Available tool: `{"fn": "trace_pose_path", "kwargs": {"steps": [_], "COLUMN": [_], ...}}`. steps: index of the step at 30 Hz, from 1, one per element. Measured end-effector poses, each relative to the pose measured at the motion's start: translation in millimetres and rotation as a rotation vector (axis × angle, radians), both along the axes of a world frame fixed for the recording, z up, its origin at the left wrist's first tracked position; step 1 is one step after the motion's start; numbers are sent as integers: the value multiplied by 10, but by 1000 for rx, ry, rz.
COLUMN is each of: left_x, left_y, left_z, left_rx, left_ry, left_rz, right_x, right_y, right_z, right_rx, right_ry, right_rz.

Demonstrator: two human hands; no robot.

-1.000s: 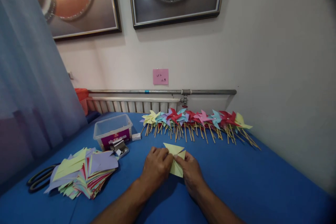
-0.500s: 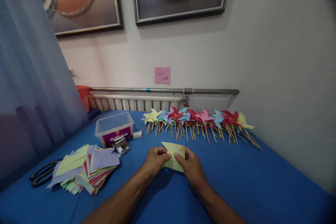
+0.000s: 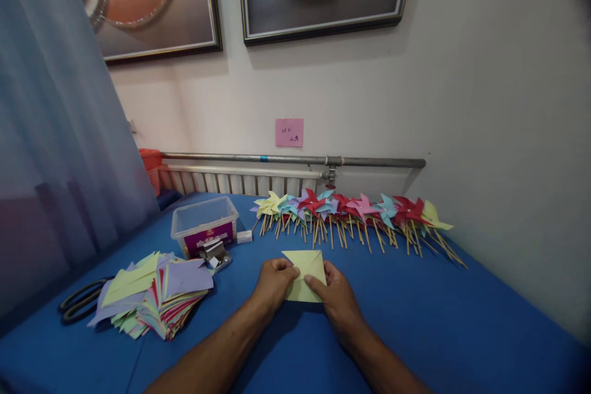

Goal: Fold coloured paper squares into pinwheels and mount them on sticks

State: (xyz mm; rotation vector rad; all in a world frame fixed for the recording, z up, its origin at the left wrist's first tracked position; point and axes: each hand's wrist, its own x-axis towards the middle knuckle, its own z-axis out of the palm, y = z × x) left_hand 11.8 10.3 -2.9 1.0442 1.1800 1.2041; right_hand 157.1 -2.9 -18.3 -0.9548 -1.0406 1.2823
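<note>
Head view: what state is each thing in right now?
yellow sheet: partly folded, flaps meeting near its middle, held low over the table.
left hand: pinching the sheet's left edge.
right hand: gripping the sheet's right side, thumb on top.
paper stack: loose, fanned out, lying flat.
tub: open, no lid.
pinwheels: assembled, lying in a row by the wall.
scissors: lying flat, blades hidden under the stack.

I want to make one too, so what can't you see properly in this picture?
All in the head view:
1. The writing on the small pink paper note on the wall is too small to read.
2. The black-handled scissors: their blades are covered by the stack of coloured paper squares.
3. The pale yellow folded paper sheet: its lower corners are covered by the left hand and the right hand.
</note>
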Motion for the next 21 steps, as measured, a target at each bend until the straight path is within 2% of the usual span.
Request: {"fn": "trace_pose_path", "kwargs": {"steps": [4,9,21], "left_x": [18,42,42], "left_y": [-38,-50,-21], "left_z": [23,8,-3], "left_rx": [13,9,15], "left_ry": [-8,-5,-14], "left_rz": [-38,-42,1], "right_x": [5,12,5], "right_y": [-27,16,-1], "right_z": [50,-6,-78], "right_rx": [1,-7,-3], "right_ry": [-33,-54,38], "right_rz": [-42,-63,-6]}}
